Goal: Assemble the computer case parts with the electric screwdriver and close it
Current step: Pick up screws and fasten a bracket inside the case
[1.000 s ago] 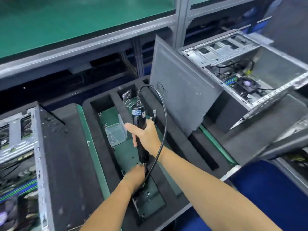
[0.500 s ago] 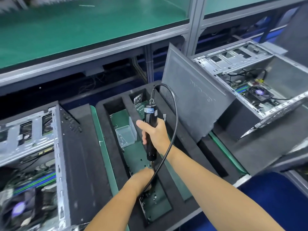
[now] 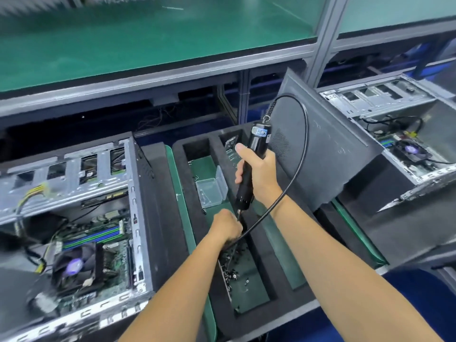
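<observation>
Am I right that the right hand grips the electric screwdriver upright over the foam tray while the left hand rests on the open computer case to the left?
Not quite. In the head view the right hand does grip the electric screwdriver upright over the foam tray, but the left hand is down in the tray at the screwdriver's tip, not on the open computer case to the left.

Single head view, looking forward and down, close over foam tray (image 3: 251, 243)
</observation>
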